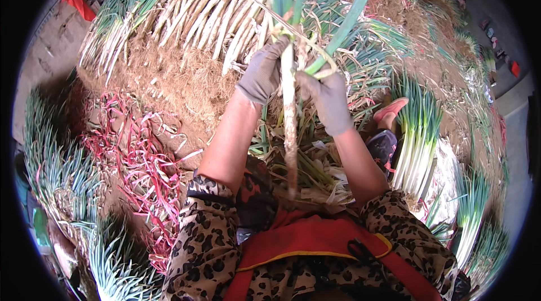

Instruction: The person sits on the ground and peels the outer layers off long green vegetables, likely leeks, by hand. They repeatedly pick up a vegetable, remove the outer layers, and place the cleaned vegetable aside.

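Note:
In front of my chest, my left hand, in a grey knit glove, grips a green onion around the upper part of its pale stalk. The stalk hangs down with brown, dirty skin on its lower half, and its green leaves point up out of the picture. My gloved right hand pinches a bent outer leaf, folded away from the stalk, with a dry yellowish strip beside it. Below both hands, stripped leaves and peelings lie in a heap between my legs.
Untrimmed green onions lie in a wide row ahead, roots towards me. Tangled red and pink ties are on the ground at left. Cleaned onions lie at right, near my foot. More onions stand far left.

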Demonstrator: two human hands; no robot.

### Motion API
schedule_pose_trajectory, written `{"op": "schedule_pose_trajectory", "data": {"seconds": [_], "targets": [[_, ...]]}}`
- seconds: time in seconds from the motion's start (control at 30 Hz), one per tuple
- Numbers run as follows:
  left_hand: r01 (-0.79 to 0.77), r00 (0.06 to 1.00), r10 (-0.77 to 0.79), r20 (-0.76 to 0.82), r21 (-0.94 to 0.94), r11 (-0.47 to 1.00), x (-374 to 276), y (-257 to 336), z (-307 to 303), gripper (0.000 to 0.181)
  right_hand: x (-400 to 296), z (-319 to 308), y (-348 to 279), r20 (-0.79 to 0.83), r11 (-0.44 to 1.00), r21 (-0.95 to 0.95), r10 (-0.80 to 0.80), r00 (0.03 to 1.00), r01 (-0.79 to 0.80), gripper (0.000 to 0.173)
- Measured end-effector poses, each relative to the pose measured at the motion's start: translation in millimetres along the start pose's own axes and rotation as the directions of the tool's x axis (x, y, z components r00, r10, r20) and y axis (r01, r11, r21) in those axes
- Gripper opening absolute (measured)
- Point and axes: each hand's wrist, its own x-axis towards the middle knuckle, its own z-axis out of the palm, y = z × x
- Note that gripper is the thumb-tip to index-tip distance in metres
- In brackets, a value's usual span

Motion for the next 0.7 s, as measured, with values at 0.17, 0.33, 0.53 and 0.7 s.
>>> {"op": "schedule_pose_trajectory", "data": {"seconds": [0.17, 0.33, 0.53, 0.7], "targets": [[-0.025, 0.997, 0.018, -0.075, -0.103, 0.994, 13, 6, -36, 0.023, -56, -25, 0, 0.036, 0.971, 0.223, 0.079, 0.996, -0.085, 0.012], [-0.018, 0.987, -0.007, -0.161, -0.156, 0.988, 14, 19, -43, 0.020, -140, -118, 99, 0.096, 0.800, -0.458, 0.478, 0.873, -0.388, 0.025], [0.035, 0.981, -0.042, -0.189, -0.039, 0.999, 14, 20, -43, 0.025, -153, -147, 116, 0.154, 0.721, -0.660, 0.403, 0.902, -0.209, 0.051], [0.033, 0.992, -0.044, -0.118, -0.093, 0.995, 21, 10, -37, 0.035, -133, -75, 76, 0.164, 0.870, -0.299, 0.451, 0.877, -0.392, 0.040]]}}
